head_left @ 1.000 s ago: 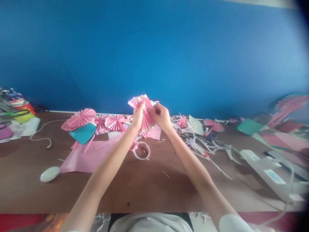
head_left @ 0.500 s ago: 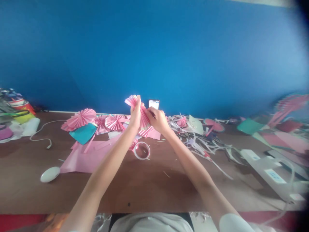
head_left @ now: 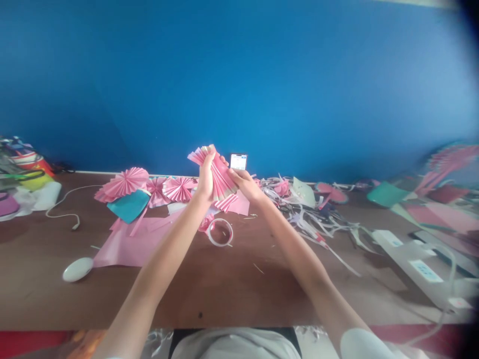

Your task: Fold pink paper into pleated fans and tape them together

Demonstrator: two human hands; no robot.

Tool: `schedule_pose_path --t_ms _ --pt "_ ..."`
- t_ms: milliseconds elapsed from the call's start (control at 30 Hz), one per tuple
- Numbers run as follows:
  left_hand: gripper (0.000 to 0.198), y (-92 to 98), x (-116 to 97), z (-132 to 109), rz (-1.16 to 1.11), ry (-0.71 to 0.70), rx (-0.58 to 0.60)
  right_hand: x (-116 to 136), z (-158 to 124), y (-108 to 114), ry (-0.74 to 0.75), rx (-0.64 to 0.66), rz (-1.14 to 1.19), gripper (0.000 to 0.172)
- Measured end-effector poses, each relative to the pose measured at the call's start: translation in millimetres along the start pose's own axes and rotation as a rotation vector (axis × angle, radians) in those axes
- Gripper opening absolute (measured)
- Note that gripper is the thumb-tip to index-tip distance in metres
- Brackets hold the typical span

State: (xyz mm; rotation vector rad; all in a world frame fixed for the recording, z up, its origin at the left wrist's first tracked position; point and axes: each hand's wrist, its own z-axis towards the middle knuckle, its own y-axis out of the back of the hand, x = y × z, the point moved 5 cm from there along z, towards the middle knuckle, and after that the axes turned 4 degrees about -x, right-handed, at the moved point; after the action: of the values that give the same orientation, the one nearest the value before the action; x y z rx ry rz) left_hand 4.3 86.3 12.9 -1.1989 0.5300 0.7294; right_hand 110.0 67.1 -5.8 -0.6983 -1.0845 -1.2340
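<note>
Landmark for all positions: the white tape roll [head_left: 220, 233], lying flat on the brown table [head_left: 239, 299].

Work piece: a pleated pink paper fan [head_left: 222, 180], held up beyond the roll, above the table. It slanted, its upper end leaning left and its lower end to the right. The folds were spread at the upper left end; pale edges showed along some pleats.

Left hand [head_left: 205, 180]: beyond the roll and a little to its left. Thumb along the near face of the fan, fingers clamped on the paper, mostly hidden behind it.

Right hand [head_left: 246, 184]: beyond the roll and to its right. Thumb pressed on the fan's right edge, fingers closed on the paper from behind. A few fingertips showed past the fan's far edge; could not tell which hand they belonged to.

Surroundings: a lit phone [head_left: 238, 161] stood past the roll, near the blue wall [head_left: 239, 75]. Left of the roll and farther back sat pink pleated rosettes [head_left: 178, 190] and a teal paper piece [head_left: 128, 206]. Nearer, to its left, lay a pink paper sheet [head_left: 130, 244], with a white oval object [head_left: 78, 269] at that sheet's corner. Right of the roll, a tangle of white strips [head_left: 310, 224]; farther right, a white power strip [head_left: 422, 271], blurred.
</note>
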Motion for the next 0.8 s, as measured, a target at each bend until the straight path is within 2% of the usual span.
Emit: schedule_pose_path --t_ms 100,167,300,400,467,567,700,800 --pt "0.033 0.1 2 2 -0.003 0.030 0.043 0 -1 -1 -0.081 -0.005 0.082 0.040" --pt "0.034 6.4 5 6 0.042 0.029 0.003 1 0 3 -0.046 -0.097 -0.017 0.037" --pt "0.037 26.6 8 14 0.214 -0.039 -0.224 16 -4 14 0.195 -0.369 -0.405 0.021" --pt "0.041 31.5 11 13 0.231 -0.078 -0.310 34 -14 8 0.419 -0.426 -0.718 0.013" --pt "0.041 28.1 11 11 0.210 -0.098 -0.289 40 -19 -1 0.484 -0.402 -0.880 0.017" --pt "0.042 19.1 8 8 0.190 -0.126 -0.205 44 -22 -11 0.477 -0.363 -0.998 0.020" --pt "0.043 12.3 4 6 0.122 -0.108 -0.160 43 -22 -14 0.432 -0.349 -0.962 0.024" --pt "0.045 6.3 2 4 0.088 -0.082 -0.082 41 -21 -13 0.394 -0.313 -0.830 0.029"
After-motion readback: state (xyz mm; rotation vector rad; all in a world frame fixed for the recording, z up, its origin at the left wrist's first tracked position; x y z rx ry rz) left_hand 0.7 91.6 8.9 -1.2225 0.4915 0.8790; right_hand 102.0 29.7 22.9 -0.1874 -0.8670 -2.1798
